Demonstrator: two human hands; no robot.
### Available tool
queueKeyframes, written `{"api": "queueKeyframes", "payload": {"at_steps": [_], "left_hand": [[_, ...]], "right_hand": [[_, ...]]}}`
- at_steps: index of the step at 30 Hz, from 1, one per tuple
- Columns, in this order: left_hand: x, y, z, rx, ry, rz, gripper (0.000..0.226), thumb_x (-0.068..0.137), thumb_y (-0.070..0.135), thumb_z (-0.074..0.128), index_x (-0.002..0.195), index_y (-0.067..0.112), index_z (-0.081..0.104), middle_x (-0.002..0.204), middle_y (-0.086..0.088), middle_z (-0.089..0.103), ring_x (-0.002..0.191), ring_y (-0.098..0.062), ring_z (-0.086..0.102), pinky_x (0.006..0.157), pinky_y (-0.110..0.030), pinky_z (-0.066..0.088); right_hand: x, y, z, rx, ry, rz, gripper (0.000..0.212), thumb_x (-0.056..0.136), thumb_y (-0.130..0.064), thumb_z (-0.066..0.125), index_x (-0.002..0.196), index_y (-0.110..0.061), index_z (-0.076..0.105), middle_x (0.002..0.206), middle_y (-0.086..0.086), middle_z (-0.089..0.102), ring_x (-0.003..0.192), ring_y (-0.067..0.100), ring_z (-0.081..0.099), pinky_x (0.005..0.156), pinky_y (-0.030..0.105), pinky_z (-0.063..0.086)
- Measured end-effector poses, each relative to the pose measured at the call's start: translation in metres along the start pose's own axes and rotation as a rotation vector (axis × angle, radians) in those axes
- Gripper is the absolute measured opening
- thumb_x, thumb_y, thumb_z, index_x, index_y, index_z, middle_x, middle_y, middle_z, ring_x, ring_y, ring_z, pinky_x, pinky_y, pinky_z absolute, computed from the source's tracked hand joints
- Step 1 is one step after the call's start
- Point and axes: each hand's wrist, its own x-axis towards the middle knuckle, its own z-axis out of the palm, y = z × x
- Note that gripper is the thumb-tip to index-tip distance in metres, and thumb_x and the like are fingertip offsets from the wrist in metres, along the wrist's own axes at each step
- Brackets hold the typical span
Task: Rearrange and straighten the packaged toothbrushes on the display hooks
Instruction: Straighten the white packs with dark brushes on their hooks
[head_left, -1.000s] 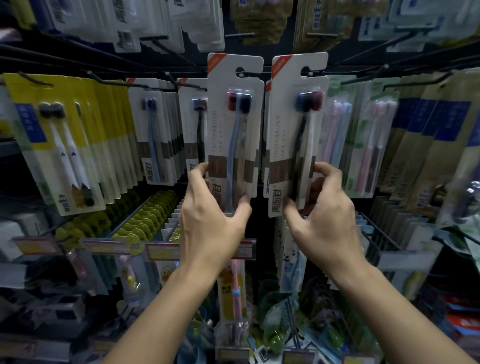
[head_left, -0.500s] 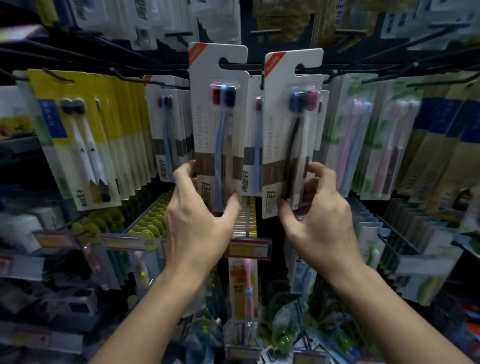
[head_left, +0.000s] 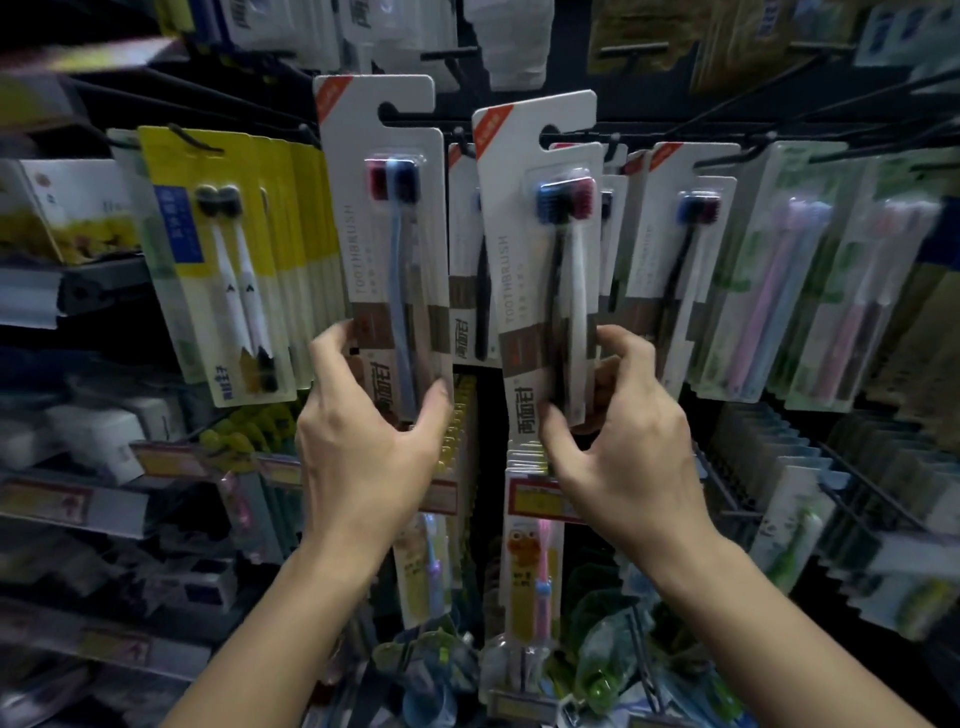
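Head view: left hand (head_left: 363, 447) pinches one toothbrush pack (head_left: 387, 249), right hand (head_left: 618, 441) pinches another (head_left: 540, 249), both lifted at hook height (head_left: 415, 123). Neither looks rehung; neighbouring rows hang tidy.

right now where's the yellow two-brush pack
In the head view it hangs left of centre: the yellow pack sits just left of the white pack gripped by the left hand.
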Motion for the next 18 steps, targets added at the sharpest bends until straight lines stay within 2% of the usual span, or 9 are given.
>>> {"api": "queueKeyframes", "payload": {"at_steps": [3, 7, 9, 12, 15, 18], "left_hand": [[0.003, -0.006, -0.007, 0.006, 0.025, -0.025, 0.08, 0.085, 0.04, 0.084, 0.147, 0.016, 0.04, 0.108, 0.007, 0.058, 0.092, -0.011, 0.053, 0.079, -0.02, 0.039], [0.008, -0.014, -0.015, 0.008, 0.043, -0.055, 0.078, 0.085, 0.038, 0.084, 0.146, 0.014, 0.042, 0.103, 0.006, 0.058, 0.088, -0.011, 0.052, 0.075, -0.015, 0.036], [0.008, -0.017, -0.019, 0.019, 0.046, -0.073, 0.078, 0.085, 0.039, 0.083, 0.146, 0.014, 0.041, 0.106, 0.004, 0.058, 0.092, -0.014, 0.054, 0.078, -0.021, 0.038], [0.01, -0.024, -0.021, 0.03, 0.048, -0.101, 0.079, 0.085, 0.041, 0.083, 0.147, 0.017, 0.041, 0.112, -0.002, 0.064, 0.098, -0.022, 0.059, 0.083, -0.027, 0.04], [0.014, -0.035, -0.022, 0.076, 0.032, -0.131, 0.082, 0.084, 0.048, 0.079, 0.151, 0.022, 0.038, 0.105, -0.012, 0.072, 0.102, -0.028, 0.066, 0.085, -0.016, 0.033], [0.016, -0.042, -0.023, 0.122, 0.019, -0.14, 0.086, 0.085, 0.051, 0.078, 0.156, 0.023, 0.037, 0.112, -0.016, 0.073, 0.116, -0.028, 0.065, 0.096, -0.026, 0.041]], "right_hand": [[0.0, -0.004, 0.007, -0.007, -0.006, -0.004, 0.07, 0.088, -0.024, 0.08, 0.144, -0.01, 0.042, 0.1, -0.011, 0.054, 0.083, -0.002, 0.047, 0.076, 0.008, 0.038], [0.0, -0.011, 0.015, -0.011, -0.039, -0.012, 0.07, 0.09, -0.028, 0.078, 0.146, -0.012, 0.04, 0.105, -0.005, 0.064, 0.083, -0.002, 0.051, 0.076, 0.02, 0.049], [0.0, -0.014, 0.018, -0.016, -0.049, -0.028, 0.07, 0.09, -0.028, 0.078, 0.146, -0.012, 0.04, 0.111, 0.002, 0.068, 0.086, 0.004, 0.058, 0.079, 0.019, 0.05], [0.001, -0.019, 0.023, -0.018, -0.045, -0.038, 0.07, 0.088, -0.026, 0.079, 0.145, -0.009, 0.042, 0.114, 0.006, 0.069, 0.099, 0.017, 0.066, 0.084, 0.012, 0.041], [0.001, -0.022, 0.028, -0.004, -0.053, -0.026, 0.07, 0.088, -0.025, 0.079, 0.145, -0.009, 0.042, 0.116, 0.006, 0.07, 0.102, 0.016, 0.065, 0.088, 0.009, 0.038], [0.001, -0.025, 0.031, -0.005, -0.06, -0.001, 0.07, 0.09, -0.028, 0.078, 0.146, -0.01, 0.041, 0.116, 0.005, 0.07, 0.103, 0.016, 0.066, 0.088, 0.011, 0.039]]}}
